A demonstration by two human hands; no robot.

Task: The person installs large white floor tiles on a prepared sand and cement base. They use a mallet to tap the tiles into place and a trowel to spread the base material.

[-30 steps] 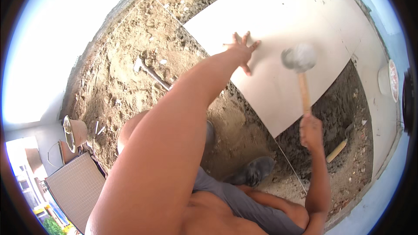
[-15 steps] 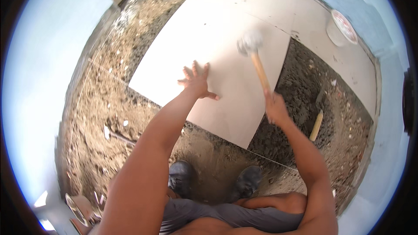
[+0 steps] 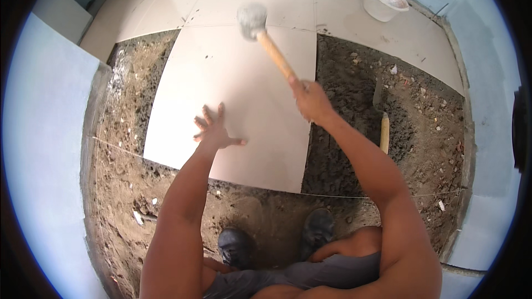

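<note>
A large pale floor tile [image 3: 266, 149] lies in front of me, its near edge close to a stretched string. My left hand [image 3: 214, 132] rests on the tile with fingers spread, holding nothing. My right hand [image 3: 311, 99] is wrapped around the wooden handle of a mallet [image 3: 275, 55]. The mallet's grey head is slightly blurred and appears over the far part of the tile; whether it touches the surface I cannot tell. To the right of the tile is dark mortar [image 3: 343, 133], where a trowel [image 3: 384, 130] with a wooden handle lies, partly behind my right forearm.
A white bucket [image 3: 382, 6] with reddish-white residue stands on laid tiles at the far right. A hammer [image 3: 138, 217] lies on the soil left of my left arm. Light blue walls [image 3: 50, 133] flank both sides. The string [image 3: 418, 195] crosses the ground near my shoes.
The mallet has moved toward the tile's far end. My view has turned, so the bucket sits further left and the tile looks straighter. My left hand stays spread on the tile.
</note>
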